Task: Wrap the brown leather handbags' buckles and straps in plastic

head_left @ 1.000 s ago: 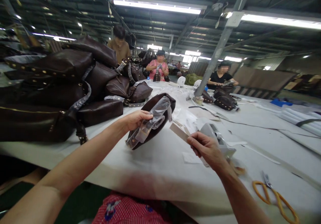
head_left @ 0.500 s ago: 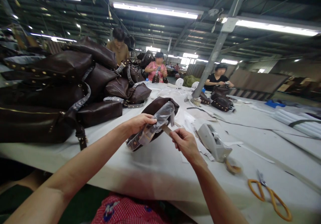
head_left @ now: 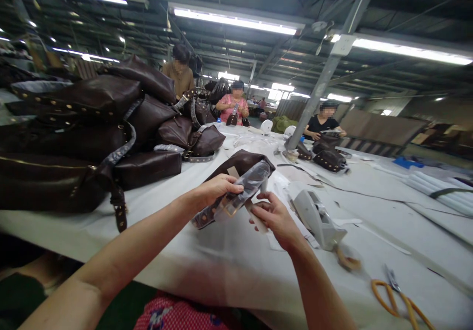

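A dark brown bag lies on the white-covered table, its studded strap wrapped in clear plastic. My left hand pinches the wrapped strap, thumb on top. Just right of it, my right hand has its fingers closed on a pale strip that runs up to the underside of the strap. Another short pale piece shows on the bag behind my left fingers. A gold buckle shows through the plastic below my left hand.
A grey tape dispenser stands right of my right hand, with a tape roll beside it. Orange-handled scissors lie at the front right. Brown bags are piled at left. A post rises behind; three people work beyond.
The strip in my right hand has swung downward, and that hand's fingers have shifted around it. A short pale piece now shows behind my left fingers. The view has shifted slightly.
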### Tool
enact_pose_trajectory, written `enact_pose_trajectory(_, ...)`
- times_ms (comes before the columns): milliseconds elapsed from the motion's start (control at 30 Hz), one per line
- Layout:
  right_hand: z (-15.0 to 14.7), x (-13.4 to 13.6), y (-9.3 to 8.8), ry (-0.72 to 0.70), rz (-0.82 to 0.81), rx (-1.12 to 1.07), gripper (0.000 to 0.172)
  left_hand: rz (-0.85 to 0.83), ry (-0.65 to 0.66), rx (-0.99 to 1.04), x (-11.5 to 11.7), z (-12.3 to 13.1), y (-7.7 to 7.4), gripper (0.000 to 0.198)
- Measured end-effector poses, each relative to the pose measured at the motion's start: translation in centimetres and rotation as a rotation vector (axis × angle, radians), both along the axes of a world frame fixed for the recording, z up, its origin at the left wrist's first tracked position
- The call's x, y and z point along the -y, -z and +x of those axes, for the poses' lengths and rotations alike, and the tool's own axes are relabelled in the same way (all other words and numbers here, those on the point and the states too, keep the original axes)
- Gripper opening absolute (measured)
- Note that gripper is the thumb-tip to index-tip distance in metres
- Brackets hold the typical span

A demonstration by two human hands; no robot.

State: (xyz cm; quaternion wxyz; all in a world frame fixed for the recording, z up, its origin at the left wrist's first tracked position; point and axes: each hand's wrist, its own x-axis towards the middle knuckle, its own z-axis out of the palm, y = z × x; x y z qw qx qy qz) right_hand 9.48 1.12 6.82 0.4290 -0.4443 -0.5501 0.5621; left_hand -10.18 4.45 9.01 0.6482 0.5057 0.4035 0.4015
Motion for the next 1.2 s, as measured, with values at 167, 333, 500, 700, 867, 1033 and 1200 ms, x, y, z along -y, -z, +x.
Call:
enact_pose_trajectory(167, 3.3, 1.7, 1.1, -0.131, -0.042, -0.061, 0.031, 0.075, 0.024, -0.143, 0.7, 1.4, 0.8, 0.023)
enact_pose_trajectory(333, 5.0, 3.9, 4.2, -0.132, -0.01, -0.099, 0.032, 0.249, 0.11, -0.349, 2.1, 3.5, 2.2, 0.015)
enact_pose_trajectory(500, 6.0, 5.9, 7.6, 0.007, 0.417, 0.175, 0.015, 0.476, 0.175, -0.551, 3.2, 5.6, 4.2, 0.013)
enact_pose_trajectory(700, 6.2, 8.1, 11.1, 0.328, 0.942, 0.824, 0.022, 0.654, 0.201, -0.926, 5.2, 7.9, 7.4, 0.012)
enact_pose_trajectory(867, 5.9, 8.7, 13.4, 0.338, 0.951, 0.894, 0.014, 0.796, 0.22, -1.059, 6.6, 8.8, 10.5, 0.015)
enact_pose_trajectory(1033, 5.9, 8.9, 14.6, 0.279, 0.883, 0.903, 0.016, 0.895, 0.172, -1.053, 7.3, 9.0, 12.7, 0.013)
enact_pose_trajectory(1200, 6.1, 8.8, 14.2, 0.192, 0.89, 0.925, 0.018, 0.912, 0.132, -0.998, 7.7, 8.7, 13.7, 0.013)
